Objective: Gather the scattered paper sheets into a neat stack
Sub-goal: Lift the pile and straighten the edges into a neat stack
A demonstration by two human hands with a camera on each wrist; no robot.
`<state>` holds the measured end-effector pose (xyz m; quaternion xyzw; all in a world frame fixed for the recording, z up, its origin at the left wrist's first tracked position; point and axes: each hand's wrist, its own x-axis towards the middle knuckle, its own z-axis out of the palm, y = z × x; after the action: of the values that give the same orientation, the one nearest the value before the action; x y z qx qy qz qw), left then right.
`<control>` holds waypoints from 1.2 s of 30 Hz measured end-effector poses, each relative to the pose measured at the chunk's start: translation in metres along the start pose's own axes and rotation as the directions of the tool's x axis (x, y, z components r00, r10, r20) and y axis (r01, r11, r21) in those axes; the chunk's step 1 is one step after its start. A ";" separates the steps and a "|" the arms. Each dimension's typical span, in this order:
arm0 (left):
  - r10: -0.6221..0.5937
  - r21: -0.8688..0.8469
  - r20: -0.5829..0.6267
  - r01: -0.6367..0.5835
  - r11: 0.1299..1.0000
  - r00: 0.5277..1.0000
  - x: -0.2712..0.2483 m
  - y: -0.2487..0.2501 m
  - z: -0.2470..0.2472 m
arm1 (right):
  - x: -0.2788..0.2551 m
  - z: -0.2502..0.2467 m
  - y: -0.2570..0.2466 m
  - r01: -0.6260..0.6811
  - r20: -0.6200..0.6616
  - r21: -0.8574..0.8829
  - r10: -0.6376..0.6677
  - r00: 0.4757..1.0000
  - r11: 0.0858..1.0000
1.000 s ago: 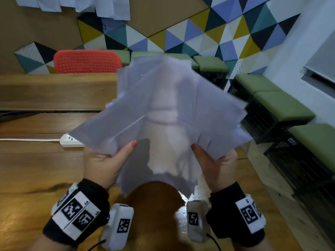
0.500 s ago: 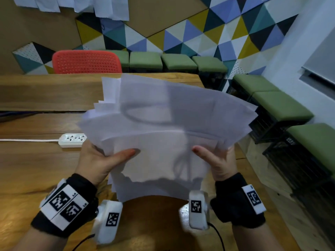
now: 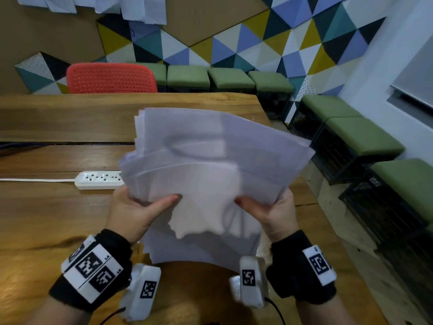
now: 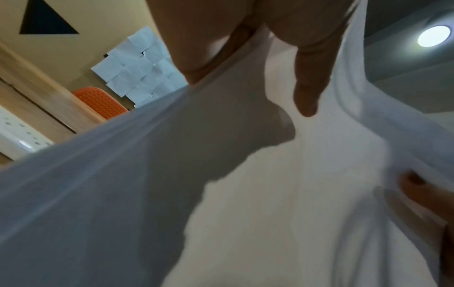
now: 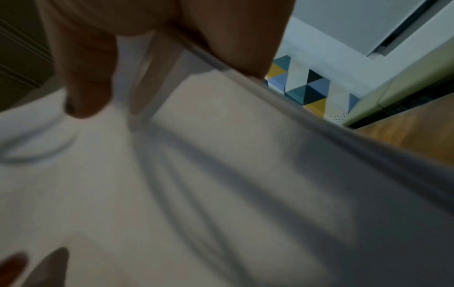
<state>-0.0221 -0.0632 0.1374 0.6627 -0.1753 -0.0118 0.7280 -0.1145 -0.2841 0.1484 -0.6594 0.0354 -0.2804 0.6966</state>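
A loose bundle of white paper sheets (image 3: 210, 165) is held in the air above the wooden table (image 3: 58, 219), its edges uneven and fanned at the left. My left hand (image 3: 138, 212) grips the bundle's left side, thumb on top. My right hand (image 3: 269, 212) grips the right side the same way. In the left wrist view the sheets (image 4: 147, 194) fill the frame under my left thumb. The right wrist view shows the sheets (image 5: 221, 174) blurred beneath my right thumb. The fingers under the paper are hidden.
A white power strip (image 3: 99, 179) with its cable lies on the table left of the bundle. A red chair (image 3: 110, 78) stands behind the far table. Green benches (image 3: 351, 134) line the wall and right side. More sheets (image 3: 140, 8) hang on the wall.
The sheets have come down from a raised, splayed fan to a flatter, more even bundle lower over the table. Both hands kept their grip and moved down and slightly apart.
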 end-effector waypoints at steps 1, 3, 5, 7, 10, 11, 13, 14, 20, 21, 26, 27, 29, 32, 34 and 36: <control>-0.010 -0.018 -0.044 0.009 1.000 0.999 -0.001 0.001 0.001 | -0.001 0.002 -0.001 0.026 -0.021 -0.018 -0.026 0.999 0.999; 0.019 -0.014 -0.110 -0.020 1.000 0.994 0.000 0.005 0.002 | 0.001 0.005 -0.006 0.085 -0.072 -0.054 -0.089 0.993 0.995; 0.064 0.028 -0.113 -0.061 0.998 0.991 0.000 0.012 0.005 | 0.002 0.007 -0.011 0.146 -0.108 -0.072 -0.153 0.982 0.987; 0.095 0.067 -0.137 -0.086 0.994 0.986 -0.002 0.014 0.009 | 0.001 0.009 -0.013 0.191 -0.121 -0.093 -0.202 0.972 0.977; 0.119 0.040 -0.144 -0.114 0.993 0.982 -0.006 0.013 0.015 | -0.003 0.014 -0.011 0.215 -0.124 -0.137 -0.232 0.965 0.967; 0.131 0.055 -0.100 -0.126 0.991 0.986 -0.008 0.014 0.019 | -0.005 0.016 -0.008 0.210 -0.119 -0.140 -0.227 0.967 0.968; 0.071 0.109 -0.014 -0.069 0.992 0.997 -0.009 0.012 0.021 | -0.008 0.020 0.000 0.154 -0.129 -0.136 -0.172 0.977 0.979; -0.001 0.112 -0.003 0.001 0.994 1.000 -0.008 0.006 0.020 | -0.010 0.020 0.005 0.106 -0.144 -0.097 -0.119 0.982 0.990; -0.149 0.050 -0.058 0.151 0.987 0.987 -0.004 0.003 0.015 | -0.017 0.009 0.021 -0.109 -0.182 -0.105 0.089 0.979 0.988; -0.127 0.038 -0.056 0.130 0.991 0.990 -0.004 0.006 0.016 | -0.016 0.009 0.020 -0.105 -0.175 -0.092 0.088 0.981 0.990; -0.258 -0.023 0.037 0.259 0.966 0.965 -0.003 0.002 0.010 | -0.013 0.007 0.022 -0.098 -0.179 -0.066 0.085 0.980 0.993; -0.269 0.013 0.040 0.268 0.963 0.962 -0.005 0.001 0.011 | -0.014 0.005 0.026 -0.112 -0.183 -0.082 0.095 0.978 0.990; -0.279 0.045 0.036 0.277 0.960 0.960 -0.008 0.002 0.013 | -0.015 0.002 0.025 -0.133 -0.206 -0.103 0.110 0.972 0.986; -0.226 0.010 0.046 0.226 0.974 0.973 -0.011 0.005 0.013 | -0.014 -0.002 0.020 -0.074 -0.189 -0.131 0.048 0.981 0.989; -0.222 0.022 0.067 0.221 0.975 0.973 -0.011 0.005 0.013 | -0.013 -0.004 0.021 -0.060 -0.167 -0.137 0.036 0.985 0.989; -0.233 0.090 0.101 0.225 0.970 0.967 -0.011 0.000 0.013 | -0.014 -0.007 0.028 -0.087 -0.145 -0.128 0.068 0.987 0.988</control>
<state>-0.0360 -0.0732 0.1353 0.7048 -0.1380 -0.1257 0.6844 -0.1197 -0.2846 0.1164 -0.6814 0.1285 -0.2957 0.6570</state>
